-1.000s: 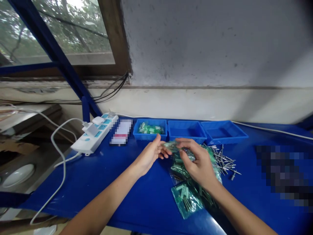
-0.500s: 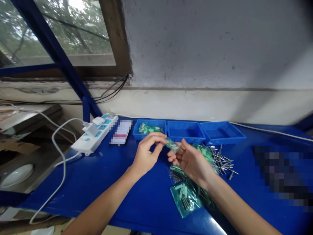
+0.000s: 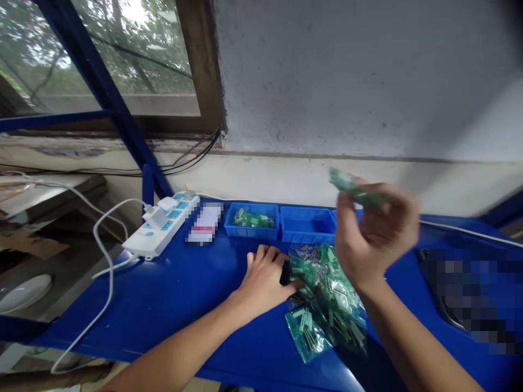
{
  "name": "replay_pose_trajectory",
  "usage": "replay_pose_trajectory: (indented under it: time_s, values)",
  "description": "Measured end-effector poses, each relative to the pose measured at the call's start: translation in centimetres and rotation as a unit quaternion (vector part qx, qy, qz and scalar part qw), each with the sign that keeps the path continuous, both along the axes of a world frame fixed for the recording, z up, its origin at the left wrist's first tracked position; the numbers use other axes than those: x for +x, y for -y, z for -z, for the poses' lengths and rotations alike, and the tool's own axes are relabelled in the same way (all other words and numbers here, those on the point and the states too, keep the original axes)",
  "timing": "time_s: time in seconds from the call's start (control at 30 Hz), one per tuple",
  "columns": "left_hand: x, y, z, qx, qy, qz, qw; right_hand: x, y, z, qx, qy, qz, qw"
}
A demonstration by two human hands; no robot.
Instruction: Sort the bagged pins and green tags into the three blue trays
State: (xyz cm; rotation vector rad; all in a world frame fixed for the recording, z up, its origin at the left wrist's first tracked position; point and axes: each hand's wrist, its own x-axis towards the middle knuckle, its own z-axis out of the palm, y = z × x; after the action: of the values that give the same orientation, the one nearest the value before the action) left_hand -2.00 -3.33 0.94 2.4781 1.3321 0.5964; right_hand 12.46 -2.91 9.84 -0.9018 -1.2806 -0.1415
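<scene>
My right hand (image 3: 378, 231), smeared by motion, is raised above the table and closed around a green-tinted plastic packet (image 3: 345, 182). The packet's contents are too blurred to make out. Lower down, my left hand (image 3: 265, 272) rests at the left edge of a pile of green plastic packets (image 3: 337, 288). Its fingers bend down toward the table, and the thumb reaches apart from them onto the packets. One green packet (image 3: 308, 332) at the front of the pile shows pale strips and thin metal pins inside.
Behind the pile stand a blue bin (image 3: 253, 231) with small green packets inside and another blue bin (image 3: 308, 234). A third bin is mostly hidden by my right hand. To the left lie a phone (image 3: 204, 223) and a white power strip (image 3: 163, 223) with cables.
My hands have moved apart. The right one has risen to the right with a packet; the left has come down to the pile. My right hand now hides the loose metal pins.
</scene>
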Motion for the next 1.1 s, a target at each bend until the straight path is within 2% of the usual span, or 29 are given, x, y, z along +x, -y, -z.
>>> replay_pose_trajectory:
  time_s: [0.03,0.1,0.17,0.23,0.33,0.47,0.6,0.7,0.77,0.8,0.9,0.93,0.97,1.0,1.03,1.1]
  values:
    - [0.1,0.1,0.2,-0.006,-0.007,0.009,1.000,-0.3,-0.5,0.4,-0.031,0.066,-0.012,0.997]
    - [0.1,-0.1,0.5,-0.029,0.000,0.022,0.999,-0.7,-1.7,2.0,-0.139,0.197,-0.045,0.970]
    - [-0.1,-0.7,0.5,-0.069,0.042,0.027,0.996,-0.5,-2.5,3.8,-0.234,0.235,-0.078,0.940]
    - [-0.5,-1.4,0.2,-0.113,0.107,0.032,0.987,0.2,-2.7,5.4,-0.270,0.202,-0.078,0.938]
    - [-1.0,-2.3,-0.5,-0.135,0.203,0.033,0.969,1.7,-1.9,6.8,-0.298,0.079,-0.071,0.949]
    - [-1.5,-2.8,-1.4,-0.067,0.283,0.028,0.956,2.5,-0.3,7.5,-0.353,-0.059,-0.091,0.929]
    - [-1.6,-2.7,-1.7,0.008,0.324,0.063,0.944,1.7,0.6,7.7,-0.344,-0.077,-0.141,0.925]
    - [-1.7,-2.6,-1.7,0.034,0.344,0.056,0.937,0.8,1.1,7.8,-0.334,-0.111,-0.192,0.916]
    - [-1.7,-2.5,-1.7,0.042,0.355,0.054,0.932,0.4,1.4,7.6,-0.366,-0.181,-0.242,0.880]
    - [-1.8,-2.5,-1.6,0.045,0.360,0.054,0.931,0.2,1.5,7.4,-0.393,-0.219,-0.280,0.848]
    - [-1.8,-2.4,-1.6,0.042,0.358,0.055,0.931,0.0,1.8,6.5,-0.466,-0.278,-0.419,0.728]
    - [-1.8,-2.4,-1.6,0.041,0.353,0.055,0.933,-0.1,1.9,6.2,-0.475,-0.285,-0.447,0.702]
    - [-1.8,-2.5,-1.6,0.041,0.350,0.057,0.934,-0.1,1.9,6.0,-0.479,-0.286,-0.456,0.693]
    - [-1.8,-2.5,-1.6,0.039,0.350,0.057,0.934,-0.1,1.9,5.9,-0.480,-0.286,-0.445,0.700]
    - [-1.8,-2.7,-1.5,0.036,0.355,0.051,0.933,0.0,1.9,6.0,-0.477,-0.286,-0.416,0.719]
    - [-1.8,-3.1,-1.4,0.014,0.364,0.017,0.931,0.1,1.7,6.3,-0.458,-0.271,-0.341,0.775]
